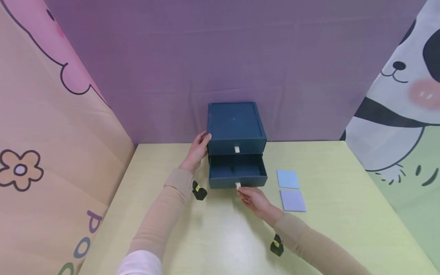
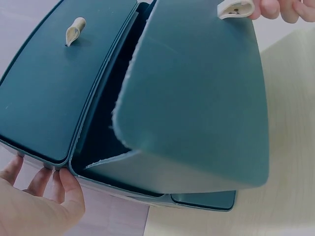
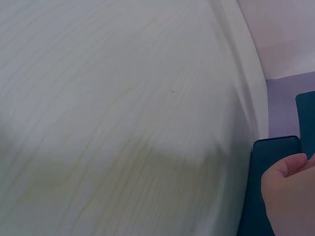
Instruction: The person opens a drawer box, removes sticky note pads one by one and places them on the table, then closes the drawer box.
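Observation:
A dark blue drawer cabinet (image 1: 235, 120) stands at the table's back, against the purple backdrop. Below its closed top drawer (image 1: 221, 147), another drawer (image 1: 220, 182) is pulled out, with no contents visible inside. My right hand (image 1: 256, 200) pinches the small whitish pull tab (image 1: 238, 185) on that drawer's front. In the left wrist view the pull tab (image 2: 236, 8) shows beside the right fingertips. My left hand (image 1: 197, 151) rests against the cabinet's left side, its fingertips touching the edge in the left wrist view. The right wrist view catches only part of the right hand (image 3: 290, 191).
On the pale wooden table (image 1: 343, 198), a light blue square pad (image 1: 288, 179) and a lilac square pad (image 1: 293, 200) lie right of the drawer. Small black pieces with yellow marks show beside each forearm. Printed cloths (image 1: 51, 114) hang at both sides.

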### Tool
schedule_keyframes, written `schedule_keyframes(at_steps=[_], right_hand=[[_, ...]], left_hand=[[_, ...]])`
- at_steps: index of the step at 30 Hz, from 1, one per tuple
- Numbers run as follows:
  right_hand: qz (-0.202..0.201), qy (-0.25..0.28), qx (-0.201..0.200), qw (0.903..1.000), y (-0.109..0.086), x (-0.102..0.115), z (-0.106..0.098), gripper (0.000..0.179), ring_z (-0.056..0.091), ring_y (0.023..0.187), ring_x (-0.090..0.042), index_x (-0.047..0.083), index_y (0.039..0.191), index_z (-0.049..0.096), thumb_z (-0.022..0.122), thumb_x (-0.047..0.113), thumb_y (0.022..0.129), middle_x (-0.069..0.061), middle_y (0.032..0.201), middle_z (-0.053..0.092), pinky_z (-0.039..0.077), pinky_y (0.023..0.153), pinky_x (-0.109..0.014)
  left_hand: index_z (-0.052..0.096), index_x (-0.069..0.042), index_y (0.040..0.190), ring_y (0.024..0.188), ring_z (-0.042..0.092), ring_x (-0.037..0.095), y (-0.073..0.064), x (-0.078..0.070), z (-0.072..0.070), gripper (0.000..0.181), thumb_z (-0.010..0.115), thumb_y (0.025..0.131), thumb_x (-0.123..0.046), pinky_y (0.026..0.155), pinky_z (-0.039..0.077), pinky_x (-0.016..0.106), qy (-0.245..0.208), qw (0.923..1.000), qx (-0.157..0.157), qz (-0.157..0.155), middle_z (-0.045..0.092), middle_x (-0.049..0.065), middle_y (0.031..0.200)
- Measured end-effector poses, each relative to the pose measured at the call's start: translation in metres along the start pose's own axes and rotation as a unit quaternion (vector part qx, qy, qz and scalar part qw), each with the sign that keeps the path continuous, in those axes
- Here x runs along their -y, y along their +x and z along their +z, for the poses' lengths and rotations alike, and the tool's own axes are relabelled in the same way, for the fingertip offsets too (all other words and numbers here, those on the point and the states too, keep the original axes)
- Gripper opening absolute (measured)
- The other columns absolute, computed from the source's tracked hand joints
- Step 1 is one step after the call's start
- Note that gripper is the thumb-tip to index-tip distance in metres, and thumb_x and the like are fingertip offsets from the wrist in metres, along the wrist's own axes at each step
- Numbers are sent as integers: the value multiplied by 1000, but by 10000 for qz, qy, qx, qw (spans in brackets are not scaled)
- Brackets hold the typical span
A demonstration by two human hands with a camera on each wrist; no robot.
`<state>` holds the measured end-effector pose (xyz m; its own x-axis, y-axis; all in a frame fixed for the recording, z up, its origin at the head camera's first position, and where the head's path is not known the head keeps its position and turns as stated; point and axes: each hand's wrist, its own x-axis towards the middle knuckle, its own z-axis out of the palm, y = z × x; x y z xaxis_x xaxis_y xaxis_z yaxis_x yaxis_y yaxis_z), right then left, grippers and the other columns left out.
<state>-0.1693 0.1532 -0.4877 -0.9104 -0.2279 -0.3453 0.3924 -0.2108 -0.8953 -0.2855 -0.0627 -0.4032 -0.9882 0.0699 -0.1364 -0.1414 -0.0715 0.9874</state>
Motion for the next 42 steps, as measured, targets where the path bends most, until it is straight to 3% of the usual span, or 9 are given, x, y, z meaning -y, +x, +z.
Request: schedule_keyframes(at_steps=[8, 20, 35, 42], right_hand=[[11, 134, -194, 9997, 6, -4, 3, 30, 53, 67, -5, 19, 76, 69, 50, 7, 97, 8, 75, 65, 45, 75, -22], [-53, 179, -314, 9993, 10, -4, 6, 17, 52, 71, -8, 4, 94, 68, 51, 7, 96, 6, 77, 64, 45, 78, -25], [-75, 198, -539, 9983, 15, -1, 11, 23, 52, 73, -10, 13, 81, 68, 51, 8, 96, 5, 77, 64, 44, 81, -29], [-139, 138, -542, 9983, 13, 3, 13, 20, 50, 71, -9, 10, 85, 67, 51, 9, 96, 7, 75, 62, 45, 79, -27]], left_hand=[[28, -15, 149, 142, 25, 25, -5, -4, 1, 58, 47, 99, -37, 113, 27, 49, -10, 10000, 64, 18, 26, 9, 155], [30, -15, 148, 142, 26, 25, -2, -1, 1, 57, 48, 99, -37, 113, 26, 51, -74, 9999, -22, 72, 26, 9, 154], [29, -16, 149, 141, 26, 24, -4, -2, 1, 58, 47, 99, -39, 113, 27, 49, -19, 10000, -49, 31, 26, 8, 154], [28, -16, 149, 142, 25, 24, -5, -2, 2, 58, 46, 99, -39, 113, 27, 49, 10, 10000, -37, -5, 25, 7, 155]])
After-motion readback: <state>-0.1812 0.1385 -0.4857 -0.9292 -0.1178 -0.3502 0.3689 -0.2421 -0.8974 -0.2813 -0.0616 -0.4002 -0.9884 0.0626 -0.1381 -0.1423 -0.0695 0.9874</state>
